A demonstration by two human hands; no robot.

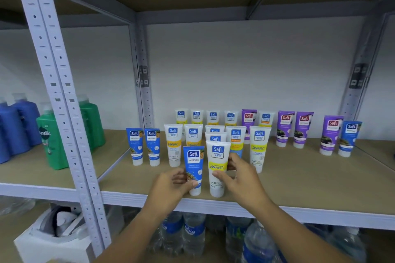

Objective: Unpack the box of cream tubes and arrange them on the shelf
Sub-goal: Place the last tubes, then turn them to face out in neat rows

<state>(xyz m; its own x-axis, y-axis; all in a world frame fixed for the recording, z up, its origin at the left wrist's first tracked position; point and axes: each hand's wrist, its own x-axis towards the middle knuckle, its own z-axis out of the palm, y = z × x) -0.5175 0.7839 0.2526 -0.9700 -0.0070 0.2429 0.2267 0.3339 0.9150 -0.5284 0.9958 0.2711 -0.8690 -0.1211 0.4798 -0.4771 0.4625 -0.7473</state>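
White wall stands behind a grey metal rack whose wooden shelf (299, 179) carries many cream tubes, all upright on their caps; at the near edge of this shelf two tubes stand just beside each other, a blue tube (194, 168) on the left and a white tube with a yellow band (217, 168) on the right. The left hand (171, 188) holds the blue tube, thumb across its front and the other fingers curled behind its left side; the right hand (241, 179) holds the white tube, thumb on its front and fingers bent around its right side. Farther back stand more white and yellow tubes (259, 147) in rows; two blue tubes (143, 146) stand to the left of them, and purple tubes (294, 129) with one more blue tube (348, 138) stand well apart to the right. On the neighbouring shelf at the left are green bottles (53, 139) and blue bottles (17, 128); below the near edge, water bottles (193, 235) with blue labels stand close together; at the lower left is a white box (51, 243), open at the top.
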